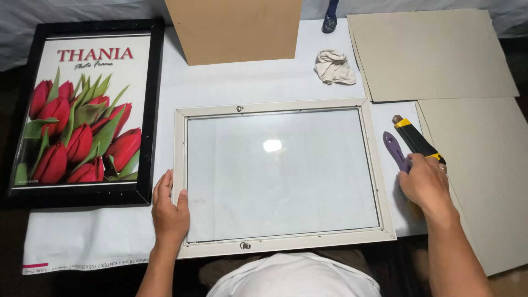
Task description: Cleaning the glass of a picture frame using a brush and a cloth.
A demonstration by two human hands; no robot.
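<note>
Far left: black picture frame (88, 113) with a red tulip print, flat on the white-covered bench (242, 82). Next, left hand (169, 212) resting on the left rail of the pale frame (283, 176), fingers (163, 187) spread flat, gripping nothing. Pale frame face down at centre, glass in place. Behind: brown board (236, 30), crumpled cloth (334, 67). Right hand (424, 184) on the purple tool (396, 149) and yellow-black knife (417, 140); fingers curled, grip hidden. Grey cardboard sheets (434, 55) far right.

A picture-framing workbench

A white sheet covers the table (247, 82); a pale empty frame (283, 242) lies glass-up; grey backing boards (434, 55) are stacked alongside; a utility knife (415, 140), a rag (334, 67) and a finished black frame (146, 181) sit around it.
</note>
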